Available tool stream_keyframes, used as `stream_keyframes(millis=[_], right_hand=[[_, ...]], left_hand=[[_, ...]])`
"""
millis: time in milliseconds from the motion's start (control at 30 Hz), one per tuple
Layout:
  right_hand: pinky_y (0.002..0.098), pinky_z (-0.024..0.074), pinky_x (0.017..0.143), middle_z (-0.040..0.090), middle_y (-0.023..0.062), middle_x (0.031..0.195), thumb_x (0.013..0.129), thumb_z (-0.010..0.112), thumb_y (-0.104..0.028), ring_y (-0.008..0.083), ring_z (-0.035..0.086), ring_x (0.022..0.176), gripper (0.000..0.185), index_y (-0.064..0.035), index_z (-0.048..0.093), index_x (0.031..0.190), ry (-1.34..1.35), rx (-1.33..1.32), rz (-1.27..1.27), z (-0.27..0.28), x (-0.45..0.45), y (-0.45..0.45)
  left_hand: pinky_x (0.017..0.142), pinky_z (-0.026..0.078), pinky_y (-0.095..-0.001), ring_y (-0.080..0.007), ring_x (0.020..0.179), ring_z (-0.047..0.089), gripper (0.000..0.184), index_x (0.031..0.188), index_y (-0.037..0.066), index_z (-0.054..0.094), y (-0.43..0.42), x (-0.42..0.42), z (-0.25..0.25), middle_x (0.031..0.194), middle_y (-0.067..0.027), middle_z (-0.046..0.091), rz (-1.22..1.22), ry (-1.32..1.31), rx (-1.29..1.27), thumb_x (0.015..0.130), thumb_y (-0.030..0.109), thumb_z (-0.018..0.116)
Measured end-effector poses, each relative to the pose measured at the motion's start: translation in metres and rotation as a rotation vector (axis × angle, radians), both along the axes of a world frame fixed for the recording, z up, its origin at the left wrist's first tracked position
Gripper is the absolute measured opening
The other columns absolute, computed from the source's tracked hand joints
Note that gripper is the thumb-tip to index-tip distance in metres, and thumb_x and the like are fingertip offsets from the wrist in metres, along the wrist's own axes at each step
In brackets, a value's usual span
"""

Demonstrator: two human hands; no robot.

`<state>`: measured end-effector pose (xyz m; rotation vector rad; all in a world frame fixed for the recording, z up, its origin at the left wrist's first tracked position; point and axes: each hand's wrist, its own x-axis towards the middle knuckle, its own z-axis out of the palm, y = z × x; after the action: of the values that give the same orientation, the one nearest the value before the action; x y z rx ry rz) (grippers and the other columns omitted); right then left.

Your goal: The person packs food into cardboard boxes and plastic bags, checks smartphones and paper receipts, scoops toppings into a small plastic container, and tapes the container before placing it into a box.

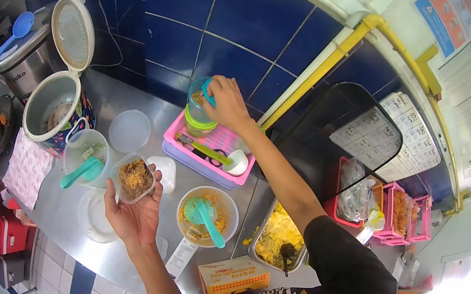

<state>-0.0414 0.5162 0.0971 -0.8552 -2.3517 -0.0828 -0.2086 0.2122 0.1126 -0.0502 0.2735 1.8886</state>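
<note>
My left hand (136,221) holds up a small clear plastic tub (146,191) of brown, crumbly food (135,177), its fingers curled around the sides. My right hand (228,104) reaches to the back wall, fingers closed on a teal handle-like part (208,92) at a clear jar (199,114) with a bright green band. Whether that part belongs to the jar or to a utensil, I cannot tell. The jar stands in a pink basket (171,133), beside a green-handled utensil (202,150). Below the tub is a bowl (233,220) of orange food with a teal spoon (207,219).
Left of the tub, a clear container (102,144) holds another teal spoon (82,171). Behind it stands an open rice cooker (78,103). A metal tray (256,247) of yellow food and a printed box (235,276) sit near my body. A round lid (130,130) lies on the steel counter (63,218).
</note>
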Motion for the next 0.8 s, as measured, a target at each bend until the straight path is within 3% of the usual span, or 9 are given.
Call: stream_keyframes(millis=[67,267,400,467,567,800], right_hand=[[0.0642,0.0352,0.112,0.06,0.0141,0.109,0.083,0.073,-0.019,0.0348,0.059,0.113,0.021,-0.007,0.057,0.092,0.046,-0.061,0.064,-0.007,-0.005,0.001],[0.061,0.0364,0.113,0.062,0.0161,0.109,0.086,0.072,-0.019,0.0367,0.063,0.104,0.024,-0.0059,0.06,0.101,0.018,-0.057,0.222,-0.011,-0.019,0.004],[0.0577,0.0356,0.114,0.061,0.0172,0.117,0.084,0.075,-0.023,0.0379,0.059,0.114,0.033,-0.005,0.063,0.109,0.196,-0.217,0.254,-0.008,-0.024,0.0],[0.0582,0.0359,0.111,0.058,0.0196,0.128,0.082,0.077,-0.033,0.0402,0.052,0.124,0.048,-0.0035,0.065,0.118,0.113,-0.086,0.03,-0.005,-0.021,0.001],[0.0601,0.0369,0.107,0.054,0.0219,0.134,0.081,0.077,-0.044,0.0407,0.046,0.129,0.063,-0.0025,0.064,0.127,0.077,-0.075,-0.063,-0.022,-0.022,0.01],[0.0637,0.0343,0.107,0.051,0.0234,0.138,0.085,0.07,-0.052,0.0414,0.045,0.129,0.068,-0.0065,0.064,0.134,0.057,-0.097,-0.032,-0.022,-0.026,0.015]], left_hand=[[0.096,0.056,-0.0444,-0.0423,0.114,0.061,0.067,0.144,-0.009,0.041,-0.004,0.0,-0.001,0.135,-0.0338,0.052,0.016,-0.003,-0.023,0.105,0.045,0.048],[0.093,0.058,-0.0475,-0.0448,0.112,0.064,0.067,0.142,-0.009,0.045,-0.002,0.0,-0.003,0.132,-0.0333,0.056,0.032,-0.039,-0.047,0.105,0.046,0.048],[0.095,0.056,-0.0481,-0.0448,0.112,0.064,0.067,0.142,-0.01,0.044,-0.003,0.0,-0.005,0.132,-0.0336,0.056,0.02,-0.037,-0.023,0.105,0.046,0.048],[0.096,0.056,-0.0484,-0.0448,0.112,0.064,0.067,0.142,-0.01,0.044,-0.004,-0.001,-0.005,0.133,-0.0337,0.056,0.019,-0.03,-0.019,0.105,0.046,0.048],[0.096,0.056,-0.0485,-0.0448,0.113,0.063,0.067,0.142,-0.01,0.044,-0.004,-0.002,-0.006,0.133,-0.0339,0.055,0.029,-0.043,-0.033,0.105,0.046,0.048],[0.097,0.055,-0.0489,-0.045,0.114,0.063,0.067,0.142,-0.009,0.044,-0.001,-0.003,-0.01,0.134,-0.0339,0.055,0.009,-0.038,-0.006,0.104,0.046,0.048]])
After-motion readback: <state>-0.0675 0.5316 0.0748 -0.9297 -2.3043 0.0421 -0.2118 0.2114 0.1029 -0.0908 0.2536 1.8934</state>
